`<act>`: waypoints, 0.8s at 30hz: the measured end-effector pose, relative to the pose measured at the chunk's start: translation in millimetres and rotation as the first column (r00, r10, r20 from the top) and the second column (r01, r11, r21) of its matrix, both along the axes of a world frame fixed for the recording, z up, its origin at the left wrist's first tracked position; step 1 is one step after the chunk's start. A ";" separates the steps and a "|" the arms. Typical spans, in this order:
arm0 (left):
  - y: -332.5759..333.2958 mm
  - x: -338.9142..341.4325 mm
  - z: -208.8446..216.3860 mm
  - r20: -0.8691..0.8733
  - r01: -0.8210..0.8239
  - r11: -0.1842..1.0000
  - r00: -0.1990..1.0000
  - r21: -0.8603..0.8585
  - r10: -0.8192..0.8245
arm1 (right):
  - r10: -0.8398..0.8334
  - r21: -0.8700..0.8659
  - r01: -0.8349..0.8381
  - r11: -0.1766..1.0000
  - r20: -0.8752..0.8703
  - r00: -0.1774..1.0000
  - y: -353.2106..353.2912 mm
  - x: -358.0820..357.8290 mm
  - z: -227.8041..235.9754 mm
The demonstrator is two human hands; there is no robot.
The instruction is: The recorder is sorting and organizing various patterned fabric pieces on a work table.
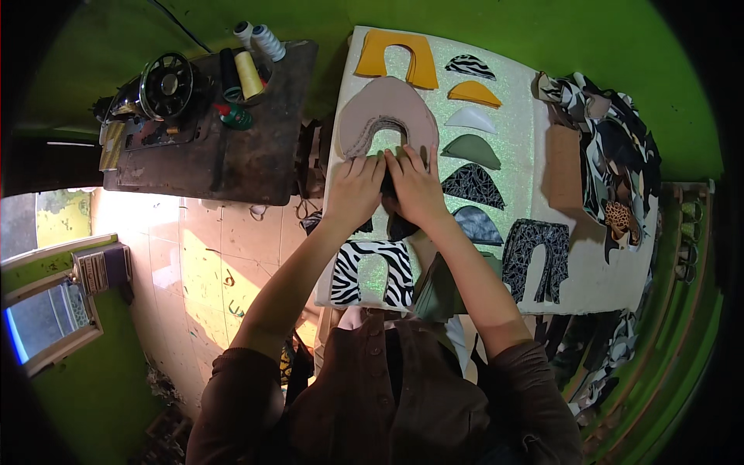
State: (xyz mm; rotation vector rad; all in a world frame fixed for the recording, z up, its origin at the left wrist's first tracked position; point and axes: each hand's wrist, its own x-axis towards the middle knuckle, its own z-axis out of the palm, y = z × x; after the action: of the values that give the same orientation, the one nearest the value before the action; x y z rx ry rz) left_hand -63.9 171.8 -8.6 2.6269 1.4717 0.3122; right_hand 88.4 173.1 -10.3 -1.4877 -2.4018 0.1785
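Note:
Both of my hands are side by side over a dark, mostly hidden material piece [400, 227] on the table. My left hand [355, 184] has its fingers curled over the far side of it. Beside it, my right hand [416, 186] grips the same piece, its fingers pointing away from me. Just beyond my fingertips lies a thick stack of beige horseshoe-shaped pieces [394, 98]. Nearer to me is a zebra-striped U-shaped piece [346, 271]. A dark green piece [439, 288] lies partly under my right forearm.
Yellow U-shaped pieces [373, 50] lie at the far edge. Half-moon pieces, including a green one [471, 150], form a column on the right, near a patterned U-shaped piece [536, 240]. A brown box [566, 167] stands beside heaped scraps [620, 147]. Far left is a sewing machine [167, 89].

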 end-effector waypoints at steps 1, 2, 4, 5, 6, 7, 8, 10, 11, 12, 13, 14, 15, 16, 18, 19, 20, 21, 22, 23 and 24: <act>-1.0 -0.7 -4.2 -0.002 0.001 1.000 1.000 -0.003 -0.001 | 0.009 -0.014 -0.008 1.000 0.068 0.998 0.0 -0.3 -3.0; -1.6 -1.6 -7.7 -0.029 -0.008 1.000 1.000 0.025 0.008 | 0.009 -0.016 -0.008 1.000 0.067 0.998 0.0 0.4 -5.1; -2.8 -1.1 -11.5 -0.057 -0.013 0.998 0.998 0.055 0.016 | 0.038 -0.092 -0.020 0.996 0.196 0.980 -0.4 3.9 -8.5; -3.3 0.9 -12.0 -0.116 -0.024 1.000 0.993 0.011 0.026 | 0.036 -0.091 -0.018 0.996 0.196 0.980 -1.3 5.3 -11.3; -3.7 2.7 -12.4 -0.174 -0.038 0.999 0.984 -0.032 0.032 | 0.040 -0.065 -0.028 0.998 0.182 0.983 -2.2 6.8 -14.0; -4.8 2.8 -13.2 -0.174 -0.036 0.999 0.984 -0.032 0.030 | 0.045 -0.038 -0.040 0.998 0.167 0.985 -3.0 6.8 -12.8; -6.0 2.9 -14.0 -0.160 -0.046 0.999 0.986 -0.018 0.043 | 0.044 -0.038 -0.038 0.999 0.167 0.985 -4.3 7.3 -11.4; -9.2 1.7 -12.9 -0.148 -0.055 0.998 0.988 -0.003 0.054 | 0.040 0.012 -0.040 0.999 -0.015 0.999 -7.8 7.7 -4.9; -11.9 -0.2 -10.7 -0.074 -0.052 0.998 0.996 0.034 0.054 | 0.040 0.012 -0.039 0.999 -0.017 0.999 -9.8 8.0 0.4; -15.6 -2.4 -9.0 0.001 -0.052 0.996 0.999 0.071 0.052 | 0.038 0.048 -0.034 0.998 -0.069 0.997 -12.9 8.4 6.0; -19.0 -3.0 -7.8 0.002 -0.046 0.996 0.999 0.073 0.046 | 0.032 0.086 -0.022 0.996 -0.117 0.993 -16.4 10.7 10.5; -23.8 -4.3 -6.9 0.029 -0.055 0.995 0.998 0.086 0.053 | 0.027 0.088 -0.017 0.996 -0.116 0.993 -22.2 12.4 10.1; -28.9 -4.9 -6.0 0.056 -0.065 0.993 0.997 0.098 0.060 | -0.087 0.067 0.100 0.993 -0.169 0.982 -29.4 14.0 7.6; -34.1 -5.0 -5.2 0.055 -0.060 0.993 0.997 0.100 0.055 | -0.201 0.040 0.215 0.976 -0.221 0.954 -35.8 15.3 4.4; -44.2 -5.1 -3.8 0.114 -0.190 0.978 0.977 0.080 0.181 | -0.290 -0.046 0.287 0.957 -0.219 0.932 -45.4 18.9 -1.4; -48.1 -5.9 -4.8 0.113 -0.186 0.979 0.978 0.083 0.177 | -0.371 -0.130 0.350 0.928 -0.210 0.905 -48.8 19.9 -2.5; -51.7 -6.7 -8.4 0.121 -0.241 0.970 0.965 0.039 0.234 | -0.380 -0.106 0.366 0.925 -0.170 0.909 -51.0 20.1 -3.5; -54.9 -7.1 -10.7 0.126 -0.293 0.956 0.948 -0.005 0.291 | -0.382 -0.102 0.370 0.924 -0.172 0.908 -54.1 20.1 -3.9; -57.1 -6.0 -10.9 0.144 -0.319 0.948 0.937 -0.016 0.318 | -0.396 -0.111 0.382 0.918 -0.179 0.901 -56.5 18.8 -2.4; -59.0 -4.1 -11.2 0.145 -0.316 0.949 0.938 -0.013 0.314 | -0.410 -0.119 0.394 0.911 -0.186 0.893 -58.7 18.0 -1.0; -60.6 -1.7 -11.7 0.143 -0.339 0.941 0.930 -0.014 0.337 | -0.412 -0.116 0.396 0.911 -0.187 0.892 -60.9 18.2 -0.2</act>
State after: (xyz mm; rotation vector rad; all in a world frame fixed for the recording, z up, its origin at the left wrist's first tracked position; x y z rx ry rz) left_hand -65.6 111.2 -20.3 2.2902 1.8710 0.5290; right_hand 106.6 112.2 -10.5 -1.8648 -1.8922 0.3126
